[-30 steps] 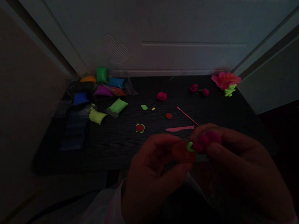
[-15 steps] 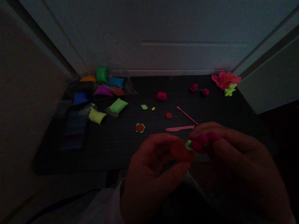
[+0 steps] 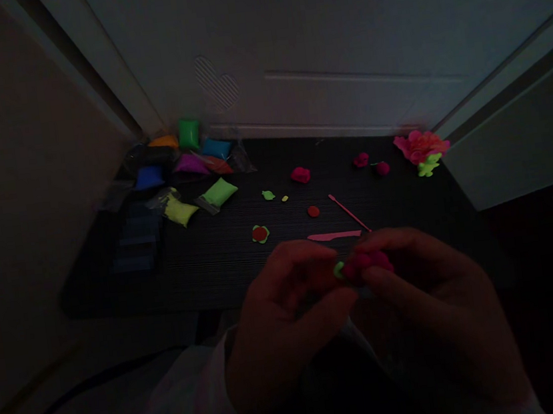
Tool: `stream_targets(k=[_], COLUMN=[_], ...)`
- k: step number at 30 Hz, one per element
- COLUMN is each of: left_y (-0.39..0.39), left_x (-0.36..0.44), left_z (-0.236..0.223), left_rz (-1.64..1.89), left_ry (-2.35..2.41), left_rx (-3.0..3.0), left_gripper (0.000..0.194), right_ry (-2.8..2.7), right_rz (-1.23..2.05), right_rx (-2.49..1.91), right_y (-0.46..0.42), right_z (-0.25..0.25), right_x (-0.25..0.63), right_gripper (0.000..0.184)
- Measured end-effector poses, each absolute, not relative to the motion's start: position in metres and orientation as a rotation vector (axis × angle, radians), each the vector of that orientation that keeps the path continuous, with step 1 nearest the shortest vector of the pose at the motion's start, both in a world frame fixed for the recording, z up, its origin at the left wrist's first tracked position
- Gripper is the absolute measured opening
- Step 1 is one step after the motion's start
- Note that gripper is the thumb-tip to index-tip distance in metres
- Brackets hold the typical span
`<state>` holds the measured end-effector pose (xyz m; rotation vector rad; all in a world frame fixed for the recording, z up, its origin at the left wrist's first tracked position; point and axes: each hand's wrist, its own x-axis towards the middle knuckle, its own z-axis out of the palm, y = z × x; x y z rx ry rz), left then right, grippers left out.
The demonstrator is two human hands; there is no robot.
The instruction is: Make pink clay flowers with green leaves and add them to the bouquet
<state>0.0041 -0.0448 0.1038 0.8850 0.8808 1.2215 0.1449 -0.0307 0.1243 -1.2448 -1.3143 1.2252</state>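
Note:
My right hand pinches a lumpy magenta clay piece between thumb and fingers. At its left end is a small light-green clay bit. My left hand is curled around a dark orange-red clay piece, mostly hidden in shadow and behind the fingers. The two pieces meet or nearly meet in front of me; in the dim light I cannot tell whether they touch. Just beyond the hands lie a pink plastic clay knife and a thin pink stick tool.
On the dark table lie a red disc on green clay, a red disc, a green clay piece and magenta lumps. Bagged clay sits at left, a pink flower at far right. A white door stands behind.
My right hand has moved the magenta piece a little left, closer to my left hand. The orange-red piece is now more hidden. The view has shifted slightly.

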Motion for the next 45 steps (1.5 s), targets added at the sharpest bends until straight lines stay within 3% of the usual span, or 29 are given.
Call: stream_targets(k=[6, 20, 28, 32, 41, 45], left_y=[-0.042, -0.042, -0.040, -0.040, -0.038, -0.037], left_x=[0.003, 0.002, 0.004, 0.003, 0.006, 0.008], left_z=[0.107, 0.112, 0.105, 0.100, 0.100, 0.098], left_rz=[1.246, 1.205, 1.227, 1.144, 1.150, 1.148], left_ry=[1.011, 1.092, 0.957, 0.810, 0.956, 0.870], left_rx=[1.093, 1.062, 0.859, 0.697, 0.697, 0.561], left_gripper=[0.013, 0.009, 0.013, 0.024, 0.032, 0.028], right_ry=[-1.413, -1.494, -1.380, -1.283, -1.389, -1.436], right_rz=[1.199, 1.210, 1.246, 1.263, 1.179, 1.092], right_rx=[-1.216, -1.197, -1.237, -1.238, -1.234, -1.268], right_y=[-0.035, -0.035, -0.030, -0.025, -0.024, -0.025], right_z=[0.122, 0.122, 0.120, 0.118, 0.115, 0.116], right_x=[0.146, 0.145, 0.142, 0.142, 0.144, 0.146], right_gripper=[0.012, 0.008, 0.006, 0.006, 0.024, 0.028])
